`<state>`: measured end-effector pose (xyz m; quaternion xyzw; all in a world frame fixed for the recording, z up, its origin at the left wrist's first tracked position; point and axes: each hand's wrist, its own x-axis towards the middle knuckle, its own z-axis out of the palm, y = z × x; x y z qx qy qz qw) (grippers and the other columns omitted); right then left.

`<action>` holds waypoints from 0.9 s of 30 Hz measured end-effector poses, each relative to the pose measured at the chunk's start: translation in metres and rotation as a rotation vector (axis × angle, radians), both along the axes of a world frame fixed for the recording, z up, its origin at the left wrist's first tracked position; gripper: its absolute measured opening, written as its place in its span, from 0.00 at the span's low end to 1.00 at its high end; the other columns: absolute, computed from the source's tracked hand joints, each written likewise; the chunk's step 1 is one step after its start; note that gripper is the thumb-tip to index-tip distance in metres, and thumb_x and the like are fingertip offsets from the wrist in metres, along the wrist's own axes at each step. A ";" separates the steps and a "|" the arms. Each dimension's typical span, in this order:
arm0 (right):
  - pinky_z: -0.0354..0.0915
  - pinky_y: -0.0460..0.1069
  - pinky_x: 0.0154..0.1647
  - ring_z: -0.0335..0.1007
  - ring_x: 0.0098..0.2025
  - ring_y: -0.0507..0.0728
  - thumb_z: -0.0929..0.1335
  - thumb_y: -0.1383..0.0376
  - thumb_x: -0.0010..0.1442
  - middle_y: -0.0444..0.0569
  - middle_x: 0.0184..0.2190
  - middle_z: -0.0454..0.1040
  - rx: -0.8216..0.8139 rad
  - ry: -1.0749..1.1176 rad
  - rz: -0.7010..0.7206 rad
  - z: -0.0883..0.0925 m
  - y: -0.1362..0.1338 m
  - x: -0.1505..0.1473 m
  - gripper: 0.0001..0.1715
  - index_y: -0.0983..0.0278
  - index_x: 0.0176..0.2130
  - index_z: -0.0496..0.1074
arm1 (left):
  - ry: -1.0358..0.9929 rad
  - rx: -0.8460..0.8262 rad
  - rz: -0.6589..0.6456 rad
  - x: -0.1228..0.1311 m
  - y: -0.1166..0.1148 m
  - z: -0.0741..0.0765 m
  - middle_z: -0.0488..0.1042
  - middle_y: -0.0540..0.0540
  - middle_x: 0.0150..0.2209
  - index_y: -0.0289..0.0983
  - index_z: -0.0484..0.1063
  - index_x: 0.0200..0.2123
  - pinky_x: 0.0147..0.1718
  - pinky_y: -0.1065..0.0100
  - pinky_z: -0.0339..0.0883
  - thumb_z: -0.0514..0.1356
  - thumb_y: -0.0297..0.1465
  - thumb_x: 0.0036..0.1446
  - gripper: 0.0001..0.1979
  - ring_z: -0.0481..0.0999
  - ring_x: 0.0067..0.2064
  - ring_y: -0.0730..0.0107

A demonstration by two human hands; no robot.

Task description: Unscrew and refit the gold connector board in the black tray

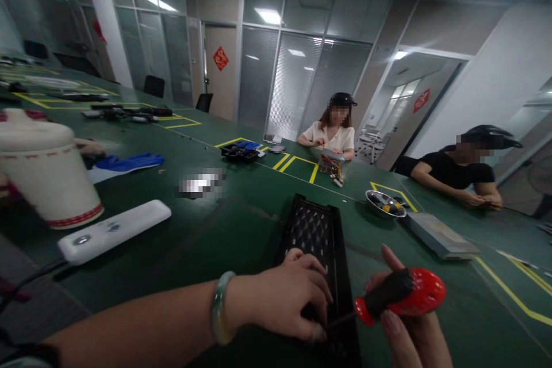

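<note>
A long black plastic tray-like frame [317, 224] with a diamond-patterned floor lies on the table in front of me. My left hand [287, 296], a green bangle at its wrist, rests over the near half of it with curled fingers. Its thumb and fingertips come together by the tip of the screwdriver; what they hold there is too dark to make out. In my right hand [409, 336] is a screwdriver [401, 293] with a red and black handle, its shaft slanting down leftward to the left fingertips.
Left of me stand a white cup [47, 172] and a white power strip [116, 233] with a cord. A metal bowl [385, 205] of small parts and a grey box [440, 236] lie to the right. Two people sit across the green table [207, 264].
</note>
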<state>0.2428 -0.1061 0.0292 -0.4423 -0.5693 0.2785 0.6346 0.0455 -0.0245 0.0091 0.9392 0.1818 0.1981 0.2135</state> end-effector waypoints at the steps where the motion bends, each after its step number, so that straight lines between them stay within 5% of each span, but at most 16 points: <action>1: 0.68 0.50 0.43 0.71 0.38 0.56 0.72 0.50 0.59 0.49 0.42 0.74 -0.015 0.002 -0.002 0.000 0.001 0.001 0.30 0.58 0.57 0.70 | 0.008 -0.005 0.006 0.000 0.000 0.000 0.79 0.55 0.47 0.43 0.78 0.35 0.55 0.56 0.45 0.68 0.40 0.55 0.09 0.63 0.61 0.58; 6: 0.70 0.50 0.40 0.73 0.39 0.58 0.77 0.54 0.53 0.48 0.40 0.76 -0.114 0.040 -0.010 -0.003 0.007 0.007 0.41 0.55 0.61 0.64 | -0.001 -0.025 0.013 0.001 0.001 -0.003 0.79 0.56 0.47 0.44 0.78 0.34 0.55 0.55 0.45 0.69 0.41 0.54 0.09 0.63 0.61 0.58; 12: 0.70 0.50 0.44 0.73 0.44 0.58 0.70 0.52 0.62 0.52 0.47 0.76 -0.080 0.068 -0.002 -0.004 0.008 0.009 0.27 0.57 0.57 0.68 | 0.009 -0.039 0.022 0.001 0.000 0.001 0.79 0.56 0.48 0.43 0.77 0.34 0.54 0.54 0.44 0.69 0.42 0.54 0.10 0.62 0.61 0.56; 22: 0.67 0.49 0.39 0.69 0.37 0.56 0.75 0.50 0.55 0.48 0.43 0.73 -0.090 -0.023 -0.114 -0.004 0.011 0.006 0.32 0.57 0.55 0.68 | -0.012 -0.043 0.022 0.002 0.001 -0.004 0.79 0.60 0.47 0.44 0.77 0.34 0.55 0.56 0.45 0.69 0.41 0.54 0.08 0.64 0.59 0.61; 27: 0.66 0.49 0.40 0.68 0.38 0.56 0.71 0.50 0.61 0.47 0.41 0.73 -0.089 -0.065 -0.128 -0.006 0.010 0.009 0.28 0.58 0.56 0.67 | -0.002 -0.049 0.031 0.002 -0.001 -0.001 0.79 0.59 0.47 0.45 0.77 0.34 0.55 0.57 0.45 0.68 0.41 0.54 0.08 0.64 0.58 0.62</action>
